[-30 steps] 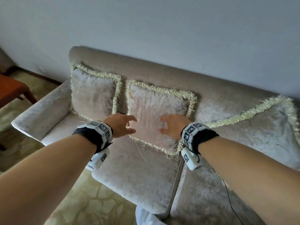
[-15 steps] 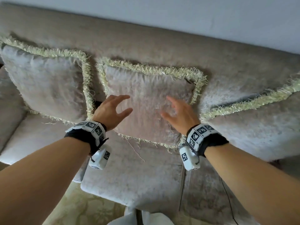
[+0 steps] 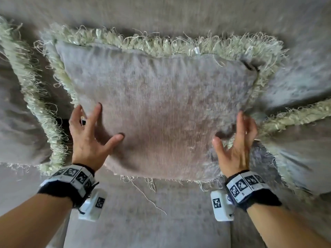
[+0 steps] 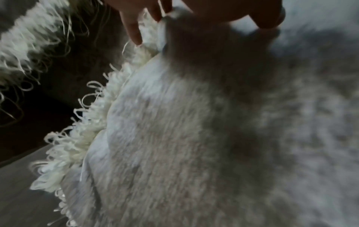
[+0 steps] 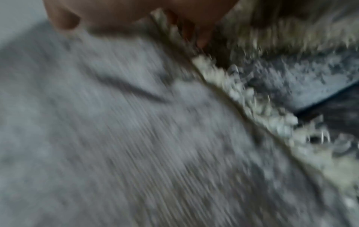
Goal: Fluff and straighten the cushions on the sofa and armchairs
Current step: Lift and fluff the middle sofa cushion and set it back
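A grey-pink velvet cushion (image 3: 161, 108) with a pale green fringe leans on the sofa backrest (image 3: 161, 13). My left hand (image 3: 89, 136) lies on its left edge, fingers spread and straight, thumb pressing the front face. My right hand (image 3: 234, 145) lies flat along its right edge, thumb out on the face, which dimples there. The left wrist view shows the cushion (image 4: 194, 138) with fingertips at its fringe (image 4: 77, 145). The right wrist view is blurred, with the cushion (image 5: 116, 122) under the thumb.
A second fringed cushion (image 3: 16, 113) leans close on the left. A third one (image 3: 300, 140) lies tilted on the right, its fringe touching the middle cushion's edge. The sofa seat (image 3: 161, 212) stretches below, with a loose thread on it.
I have leaned in much closer to the sofa. Both hands moved apart from the cushion's front to its left and right edges and now touch it.
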The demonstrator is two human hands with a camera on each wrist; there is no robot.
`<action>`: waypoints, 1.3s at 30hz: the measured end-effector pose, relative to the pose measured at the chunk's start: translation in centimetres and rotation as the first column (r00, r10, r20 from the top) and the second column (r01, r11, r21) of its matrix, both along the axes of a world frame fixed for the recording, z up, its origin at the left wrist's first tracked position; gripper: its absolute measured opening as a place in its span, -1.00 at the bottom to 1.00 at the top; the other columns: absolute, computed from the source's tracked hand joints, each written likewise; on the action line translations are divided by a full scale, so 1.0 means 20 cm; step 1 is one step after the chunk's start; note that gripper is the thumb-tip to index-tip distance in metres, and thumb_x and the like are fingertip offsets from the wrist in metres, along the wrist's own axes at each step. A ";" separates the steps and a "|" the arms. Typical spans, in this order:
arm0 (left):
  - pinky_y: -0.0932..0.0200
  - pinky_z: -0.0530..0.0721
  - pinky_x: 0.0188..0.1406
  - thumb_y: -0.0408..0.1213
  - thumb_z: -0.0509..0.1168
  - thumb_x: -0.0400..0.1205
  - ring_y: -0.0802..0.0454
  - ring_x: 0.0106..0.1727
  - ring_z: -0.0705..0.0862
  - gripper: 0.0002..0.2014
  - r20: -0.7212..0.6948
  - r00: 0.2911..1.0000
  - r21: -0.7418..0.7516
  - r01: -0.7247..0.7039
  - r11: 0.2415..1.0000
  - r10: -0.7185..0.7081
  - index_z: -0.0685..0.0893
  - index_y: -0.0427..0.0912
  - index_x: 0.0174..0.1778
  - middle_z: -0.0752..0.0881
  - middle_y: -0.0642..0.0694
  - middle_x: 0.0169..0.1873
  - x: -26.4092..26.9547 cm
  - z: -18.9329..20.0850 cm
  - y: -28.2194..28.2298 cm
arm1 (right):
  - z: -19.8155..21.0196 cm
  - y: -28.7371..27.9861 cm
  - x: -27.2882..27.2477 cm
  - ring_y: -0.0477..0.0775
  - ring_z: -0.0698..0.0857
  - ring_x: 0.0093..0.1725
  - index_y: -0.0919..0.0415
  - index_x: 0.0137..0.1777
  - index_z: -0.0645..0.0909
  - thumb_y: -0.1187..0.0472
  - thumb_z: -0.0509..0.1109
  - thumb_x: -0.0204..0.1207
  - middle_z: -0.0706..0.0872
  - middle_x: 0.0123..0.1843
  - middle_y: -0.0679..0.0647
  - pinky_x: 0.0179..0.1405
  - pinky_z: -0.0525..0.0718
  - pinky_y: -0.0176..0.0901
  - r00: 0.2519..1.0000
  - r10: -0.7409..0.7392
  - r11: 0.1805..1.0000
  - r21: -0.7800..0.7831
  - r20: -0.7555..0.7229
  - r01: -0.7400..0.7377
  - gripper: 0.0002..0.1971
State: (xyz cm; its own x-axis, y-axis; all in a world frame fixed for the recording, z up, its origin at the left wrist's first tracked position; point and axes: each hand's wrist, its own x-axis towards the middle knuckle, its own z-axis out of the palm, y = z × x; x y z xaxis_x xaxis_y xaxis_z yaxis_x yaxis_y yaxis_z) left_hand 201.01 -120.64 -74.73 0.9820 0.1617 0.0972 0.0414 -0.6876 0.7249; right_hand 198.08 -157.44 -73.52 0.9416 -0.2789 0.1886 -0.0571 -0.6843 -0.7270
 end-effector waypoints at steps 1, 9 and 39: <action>-0.26 0.22 0.69 0.15 0.60 0.35 -0.20 0.78 0.04 0.00 -0.004 1.000 -0.026 -0.011 1.000 0.011 0.14 0.61 0.63 0.04 -0.30 0.74 0.02 -0.06 0.02 | -0.07 0.01 0.01 0.13 0.09 0.73 -0.50 0.69 -0.09 -0.48 0.24 0.38 -0.04 0.76 0.21 0.53 0.24 0.04 1.000 -0.007 1.000 0.011 0.015 0.007 -0.10; 0.36 0.13 0.70 0.29 0.60 0.18 0.45 0.67 0.19 0.29 0.052 0.995 -0.174 0.093 0.980 -0.085 0.04 0.15 0.78 0.17 0.49 0.61 0.15 -0.23 0.09 | -0.24 0.09 0.17 -0.33 0.12 0.69 0.23 0.76 0.03 -0.45 0.11 0.60 0.10 0.67 -0.12 0.65 0.17 -0.37 0.959 -0.029 0.999 0.046 0.281 0.017 -0.05; -0.37 0.59 0.46 0.18 0.39 0.25 -0.42 0.41 0.62 -0.10 -0.322 0.936 -0.419 -0.274 0.865 0.141 0.00 0.45 0.43 0.48 -0.47 0.49 -0.02 -0.23 -0.26 | 0.41 0.14 0.48 0.21 0.58 0.32 -0.25 0.74 0.12 -0.59 0.15 0.44 0.39 0.48 0.29 0.14 0.62 0.03 0.953 0.268 0.914 -0.349 0.143 -0.205 -0.10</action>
State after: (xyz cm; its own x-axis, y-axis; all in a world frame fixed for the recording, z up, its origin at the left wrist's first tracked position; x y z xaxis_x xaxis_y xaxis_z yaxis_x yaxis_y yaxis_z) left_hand 200.52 -125.85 -79.29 0.8964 0.3248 -0.3017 0.3868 -0.2405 0.8903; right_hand 207.65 -154.72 -65.37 0.9121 0.0547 0.4062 0.2489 -0.8613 -0.4430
